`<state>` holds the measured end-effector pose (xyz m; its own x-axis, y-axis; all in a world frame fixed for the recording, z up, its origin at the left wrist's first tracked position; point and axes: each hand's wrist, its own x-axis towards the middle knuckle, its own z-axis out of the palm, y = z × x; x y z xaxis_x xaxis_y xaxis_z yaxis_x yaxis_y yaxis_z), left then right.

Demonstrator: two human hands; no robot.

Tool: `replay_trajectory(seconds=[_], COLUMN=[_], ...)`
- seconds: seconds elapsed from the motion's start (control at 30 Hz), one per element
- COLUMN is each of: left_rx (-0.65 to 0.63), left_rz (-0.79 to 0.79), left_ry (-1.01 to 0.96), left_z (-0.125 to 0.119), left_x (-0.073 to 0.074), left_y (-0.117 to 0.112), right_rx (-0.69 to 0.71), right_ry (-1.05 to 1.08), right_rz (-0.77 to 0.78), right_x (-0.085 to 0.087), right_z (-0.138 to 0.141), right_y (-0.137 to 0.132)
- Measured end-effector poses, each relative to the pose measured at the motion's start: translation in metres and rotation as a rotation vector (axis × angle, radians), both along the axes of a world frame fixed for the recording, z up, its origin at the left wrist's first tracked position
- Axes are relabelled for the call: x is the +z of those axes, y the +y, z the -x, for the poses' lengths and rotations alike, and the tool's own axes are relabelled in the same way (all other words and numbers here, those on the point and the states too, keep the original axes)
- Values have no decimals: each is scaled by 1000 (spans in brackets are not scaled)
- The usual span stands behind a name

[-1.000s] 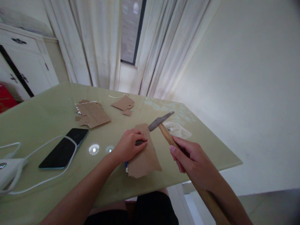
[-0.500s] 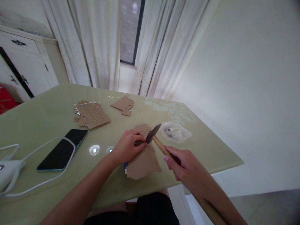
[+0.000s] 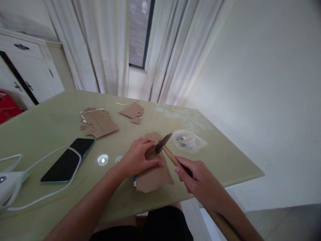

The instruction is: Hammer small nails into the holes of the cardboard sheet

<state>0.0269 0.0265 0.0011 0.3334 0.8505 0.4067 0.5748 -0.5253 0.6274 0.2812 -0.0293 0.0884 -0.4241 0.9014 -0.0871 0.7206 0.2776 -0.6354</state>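
Observation:
My right hand (image 3: 198, 182) is closed round the wooden handle of a hammer (image 3: 165, 149). The dark metal head is down on a brown cardboard piece (image 3: 154, 174) near the table's front edge. My left hand (image 3: 139, 155) rests on that cardboard right beside the hammer head, fingers curled. Whether anything is pinched under the fingertips is hidden.
A pale green table (image 3: 50, 124) carries a black phone (image 3: 67, 160), a white cable (image 3: 37, 165) from a white device (image 3: 7, 187), more cardboard scraps (image 3: 99, 122) and a clear plastic bag (image 3: 189, 140). White curtains and a cabinet stand behind.
The hammer head has come down from a raised position onto the cardboard by my left fingers. My left hand's fingers have shifted slightly over the card.

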Motion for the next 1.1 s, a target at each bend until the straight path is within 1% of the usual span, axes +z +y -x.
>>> replay_trajectory(seconds=[0.1,0.2,0.27,0.33,0.37,0.4,0.43,0.47,0.5,0.53,0.57,0.63,0.7,0.77,0.83,0.93,1.03,1.1], left_rx=[6,12,9,38,84,159,264,388,515,621,662,659,599,523,450,380,369,401], left_rz=[15,34,18,-34,-64,-84,-89,-66,-13,57,131,207,252,298,337,369,385,391], left_ry=[3,-1,-32,-107,-158,-208,-246,-254,-227,-154,-42,67,145,217,278,346,386,411], left_z=[-1,-2,-2,1,5,10,16,24,32,40,48,58,62,63,61,59,60,64], left_x=[2,2,2,0,-1,-4,-6,-9,-13,-17,-22,-30,-38,-43,-45,-45,-44,-43], left_y=[-1,-3,-4,-1,2,6,11,17,24,29,34,41,44,44,42,38,34,34], right_rx=[-31,15,45,27,0,-34,-73,-123,-162,-190,-201,-215,-227,-229,-230,-236,-217,-178], right_ry=[48,42,66,166,237,320,397,487,563,634,703,840,955,996,1006,1008,983,956], right_rz=[-29,-3,25,48,48,36,3,-63,-121,-155,-149,-87,24,81,126,176,164,150], right_x=[-2,-1,0,-3,-6,-12,-19,-27,-36,-45,-54,-69,-81,-93,-103,-115,-120,-122], right_z=[0,-1,-3,-3,-2,1,5,10,17,24,30,41,47,46,41,33,30,31], right_y=[1,3,8,17,23,31,41,53,67,81,96,126,149,163,167,164,160,159])
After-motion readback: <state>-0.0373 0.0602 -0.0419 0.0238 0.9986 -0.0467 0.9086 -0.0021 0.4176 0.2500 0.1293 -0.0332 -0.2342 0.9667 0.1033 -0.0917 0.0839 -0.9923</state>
